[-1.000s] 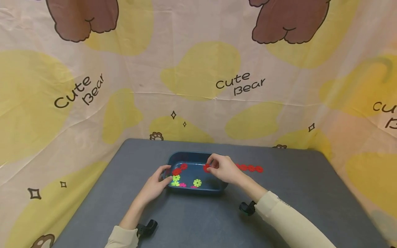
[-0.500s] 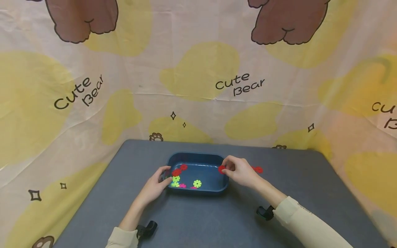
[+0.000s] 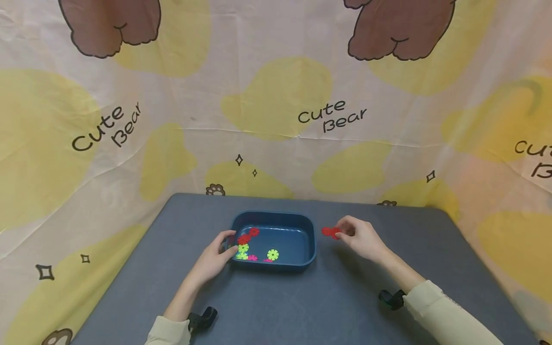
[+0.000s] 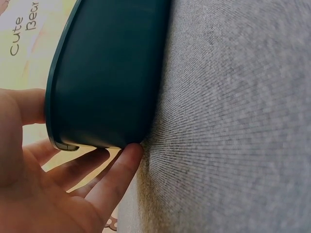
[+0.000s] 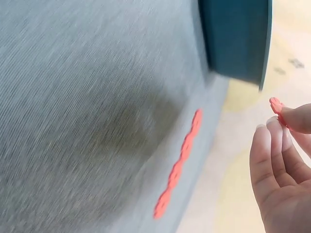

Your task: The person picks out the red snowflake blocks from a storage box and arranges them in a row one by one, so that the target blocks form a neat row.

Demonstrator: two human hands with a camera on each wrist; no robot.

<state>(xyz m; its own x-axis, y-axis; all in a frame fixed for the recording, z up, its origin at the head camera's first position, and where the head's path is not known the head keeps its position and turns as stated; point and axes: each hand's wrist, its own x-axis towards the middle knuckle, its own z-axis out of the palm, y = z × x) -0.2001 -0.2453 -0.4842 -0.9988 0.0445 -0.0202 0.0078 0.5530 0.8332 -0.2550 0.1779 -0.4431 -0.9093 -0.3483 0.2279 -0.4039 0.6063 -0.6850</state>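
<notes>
Several multicoloured discs (image 3: 244,239) lie in the blue tray (image 3: 289,243) our left hand (image 3: 213,255) grips, while our right hand (image 3: 361,238) pinches a red disc (image 5: 276,104).

A grey table (image 3: 276,306) set against a printed cartoon-bear backdrop (image 3: 276,28).
The pale pinkish cloth hangs behind and along both sides, wrinkled, with a long horizontal crease (image 3: 258,132) across the back. Its print shows rounded yellow patches (image 3: 280,100), two brown bears (image 3: 112,28) cut off at the top edge, black "Cute Bear" lettering (image 3: 345,120), outlined four-pointed stars (image 3: 45,272) and small brown paw prints (image 3: 215,189). The tabletop has rounded far corners and, in the wrist views, a finely ribbed surface. Light is soft, with a warmer orange tint on the right-hand cloth.
</notes>
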